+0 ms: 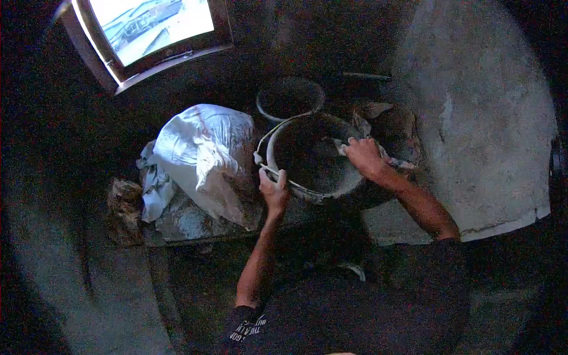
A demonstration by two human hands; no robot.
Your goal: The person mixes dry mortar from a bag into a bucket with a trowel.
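Note:
A large bucket (349, 184) with a pale, dusty rim sits in front of me, its inside dark. Its wire handle hangs over the left side, with a pale grip (258, 158). My left hand (274, 190) is closed at the near left edge of this bucket, thumb and finger about the rim and handle. Over the right part of the opening, my right hand (362, 156) is closed around a small thing with a pale end (339, 145) that points left into the bucket. Dim light hides what kind of thing it is and what the bucket contains.
A second bucket (260, 105) stands behind the first. To the left is a bulky white plastic bag (183, 139), with crumpled sacking (125, 204) beside it. Crumpled paper or sacking (405, 127) lies right of the bucket. A window (160, 26) is at upper left, a grey surface (479, 142) at right.

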